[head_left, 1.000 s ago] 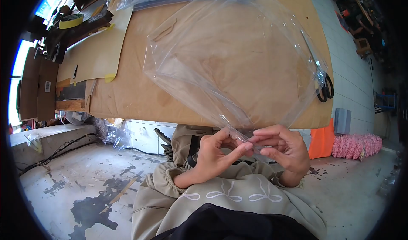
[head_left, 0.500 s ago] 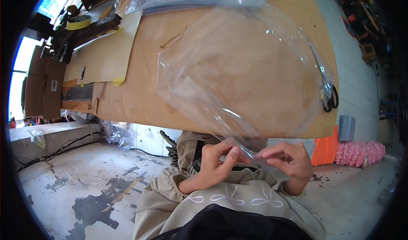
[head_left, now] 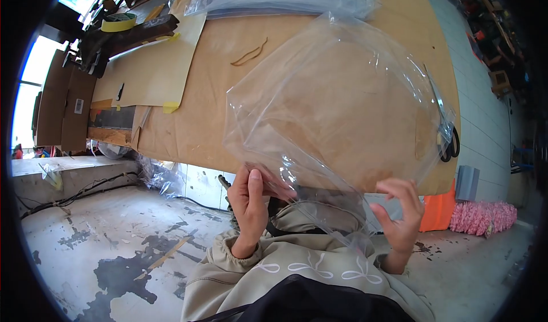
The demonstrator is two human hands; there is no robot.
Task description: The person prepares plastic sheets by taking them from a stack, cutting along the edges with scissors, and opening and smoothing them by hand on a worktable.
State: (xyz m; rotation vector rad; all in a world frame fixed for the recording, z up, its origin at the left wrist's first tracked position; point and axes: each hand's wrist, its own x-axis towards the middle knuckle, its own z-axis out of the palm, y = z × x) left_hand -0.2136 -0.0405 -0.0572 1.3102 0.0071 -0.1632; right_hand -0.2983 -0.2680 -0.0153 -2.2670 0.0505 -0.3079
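Note:
A large clear plastic sheet lies over the brown paper-covered table, and its near end hangs past the front edge toward my lap. My left hand grips the sheet's near left part, the thumb on top and some fingers behind the film. To the right, my right hand has thumb and fingers spread apart beside the sheet's hanging end, with nothing between them. Black-handled scissors rest at the table's right edge, their blades partly under or against the film.
A stack of clear plastic lies at the table's far side. A yellow tape roll sits on a dark tool at the far left. One brown strip is on the paper. Pink material stands beyond the right corner.
My hands were close together on the plastic and are now apart. The left has moved left, holding the film; the right has let go and opened. The view has shifted a little.

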